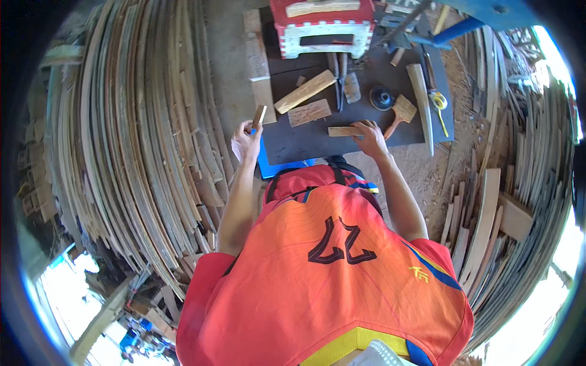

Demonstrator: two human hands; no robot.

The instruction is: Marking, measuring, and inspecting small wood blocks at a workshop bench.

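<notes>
Flat tan wooden strip (340,131) occupies your right hand (371,138) (one o'clock), brown wooden block (259,116) your left hand (246,144) (eleven): seemingly positioning, wanting steadiness next.

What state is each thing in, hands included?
left hand: closed on short wood piece
short wood piece: gripped, one end sticking out
right hand: closed over flat wood strip's end
flat wood strip: resting or lifted, can't tell
red-and-white stool: standing, pale board on top
tape measure: yellow strip partly out
</notes>
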